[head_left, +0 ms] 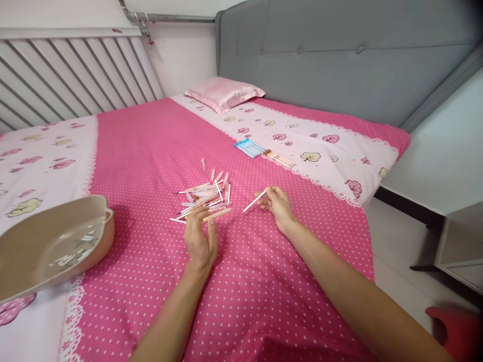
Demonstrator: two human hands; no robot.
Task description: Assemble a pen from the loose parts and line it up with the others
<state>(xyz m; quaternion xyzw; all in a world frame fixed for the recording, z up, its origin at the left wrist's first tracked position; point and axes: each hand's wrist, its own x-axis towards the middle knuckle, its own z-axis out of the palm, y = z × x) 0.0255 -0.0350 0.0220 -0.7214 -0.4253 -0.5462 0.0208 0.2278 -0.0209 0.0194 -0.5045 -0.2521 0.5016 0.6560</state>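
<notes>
A pink pillow [224, 93] tops the bed [132, 146], upper centre; blue and tan sticks [249, 148] lie right of centre. Lower left, a beige basin [108, 235] holds small pieces [66, 260]. Mid-frame, the right hand [277, 203] pinches a white stick [252, 203]; the left hand [199, 241], grip unclear, partly hides a jumbled pile [206, 193].

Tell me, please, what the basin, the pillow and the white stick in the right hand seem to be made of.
Basin: probably smooth plastic, judging by glossy highlights inside.
Pillow: likely satin or similar silky fabric; its surface has a sheen.
White stick in the right hand: perhaps smooth plastic; evenly white, but too small to be sure.
</notes>
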